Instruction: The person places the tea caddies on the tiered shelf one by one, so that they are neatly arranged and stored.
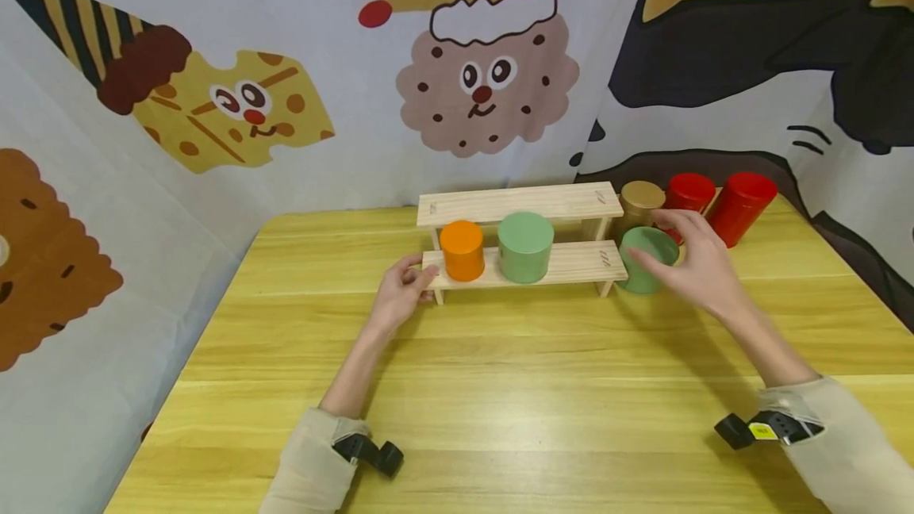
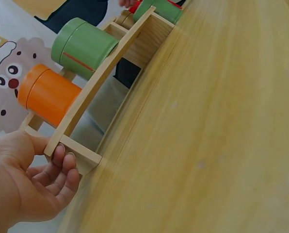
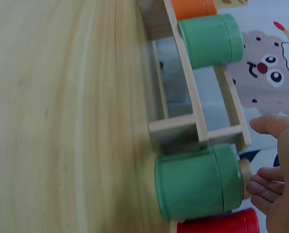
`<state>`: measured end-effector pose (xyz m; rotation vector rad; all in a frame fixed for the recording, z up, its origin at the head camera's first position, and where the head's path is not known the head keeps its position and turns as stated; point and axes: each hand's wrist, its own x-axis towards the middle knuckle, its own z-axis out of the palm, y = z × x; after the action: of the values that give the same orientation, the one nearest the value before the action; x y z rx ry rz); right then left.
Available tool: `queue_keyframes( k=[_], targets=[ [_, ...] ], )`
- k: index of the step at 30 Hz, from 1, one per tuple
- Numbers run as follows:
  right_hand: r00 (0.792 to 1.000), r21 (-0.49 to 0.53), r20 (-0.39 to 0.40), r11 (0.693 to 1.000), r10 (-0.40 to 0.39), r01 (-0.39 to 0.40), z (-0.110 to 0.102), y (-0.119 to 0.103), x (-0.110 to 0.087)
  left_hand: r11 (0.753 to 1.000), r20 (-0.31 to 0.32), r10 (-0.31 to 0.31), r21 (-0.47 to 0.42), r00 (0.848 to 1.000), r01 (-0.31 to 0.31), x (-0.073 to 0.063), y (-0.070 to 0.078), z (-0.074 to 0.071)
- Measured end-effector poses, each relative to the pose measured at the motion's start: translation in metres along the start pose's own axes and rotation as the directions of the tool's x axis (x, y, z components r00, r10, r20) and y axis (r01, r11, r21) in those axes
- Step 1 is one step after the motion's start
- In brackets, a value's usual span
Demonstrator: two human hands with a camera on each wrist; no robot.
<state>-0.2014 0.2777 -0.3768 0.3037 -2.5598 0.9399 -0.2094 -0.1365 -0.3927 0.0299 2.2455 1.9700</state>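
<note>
My left hand (image 1: 401, 292) holds the left end of the two-step wooden shelf (image 1: 580, 260), thumb on top of the lower step and fingertips beneath. On that step stand an orange canister (image 1: 462, 254) and, to its right, a wider green canister (image 1: 525, 251). A second green canister (image 3: 193, 187) stands upright on the table just off the shelf's right end. My right hand (image 1: 696, 260) hovers over its lid, thumb and fingers spread apart with nothing between them. In the right wrist view a gap shows between the fingertips and this canister.
Behind the green canister stand a gold canister (image 1: 638, 205) and two tall red canisters (image 1: 743, 209), partly behind my right hand. The shelf's upper step (image 1: 514, 203) lies close to the cartoon-print cloth (image 1: 321, 14) at the back. A wood-grain table (image 1: 500, 387) bears everything.
</note>
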Motion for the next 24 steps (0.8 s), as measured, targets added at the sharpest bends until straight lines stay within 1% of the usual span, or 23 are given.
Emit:
queue_keyframes(
  k=[5, 12, 18, 24],
  targets=[
    [0.996, -0.037, 0.048, 0.997, 0.071, -0.07, -0.004, 0.012, -0.005, 1.0, 0.001, -0.001, 0.008, 1.0, 0.001, 0.001, -0.001, 0.0],
    [0.993, -0.07, 0.078, 0.994, 0.087, -0.081, -0.003, 0.022, -0.008, 1.0, -0.001, -0.01, 0.003, 1.0, 0.01, 0.002, -0.001, 0.0],
    [0.986, -0.092, 0.108, 0.988, 0.131, -0.121, 0.001, 0.027, -0.009, 1.0, -0.004, -0.015, 0.007, 1.0, 0.015, 0.002, -0.001, -0.001],
    [0.984, -0.096, 0.116, 0.988, 0.133, -0.122, 0.005, 0.029, -0.007, 1.0, -0.002, -0.017, 0.007, 1.0, 0.017, 0.003, -0.001, 0.0]
  ],
)
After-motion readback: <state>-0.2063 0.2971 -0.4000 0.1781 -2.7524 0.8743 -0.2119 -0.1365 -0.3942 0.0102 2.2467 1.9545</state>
